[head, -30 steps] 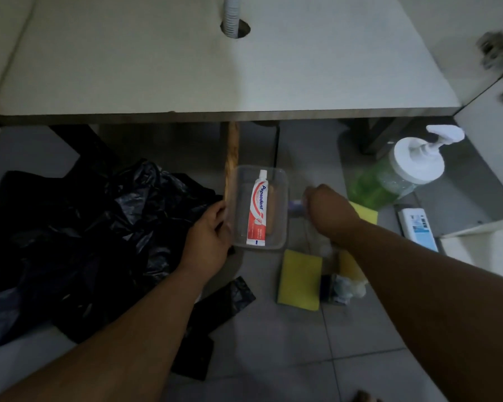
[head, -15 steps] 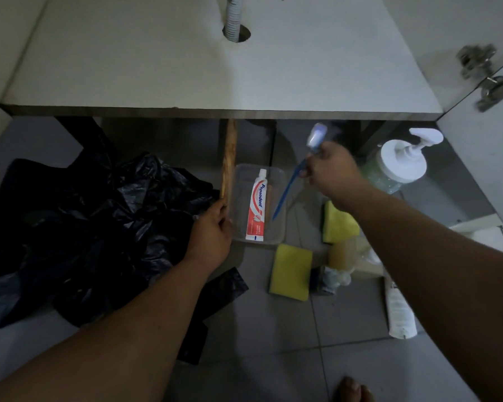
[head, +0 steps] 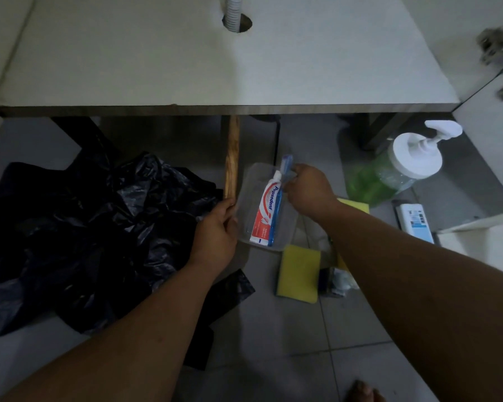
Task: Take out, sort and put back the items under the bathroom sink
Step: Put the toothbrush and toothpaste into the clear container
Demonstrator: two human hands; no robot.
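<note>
Sorting step: my right hand point(head: 308, 190) pinches the toothbrush point(head: 278, 203), laying it in the clear tub point(head: 266, 208) beside the toothpaste point(head: 266, 208). Left hand point(head: 215, 230) grips the tub's edge. Next: let go, fetch sponges point(head: 298, 274).

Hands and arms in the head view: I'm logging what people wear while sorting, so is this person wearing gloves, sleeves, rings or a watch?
Nothing is worn that shows. The left hand and right hand are bare, with no gloves and no rings visible on the fingers. Both forearms are bare up to the frame edge: no sleeves, watch or bracelet in view. The light is dim, so small details could be missed.
</note>
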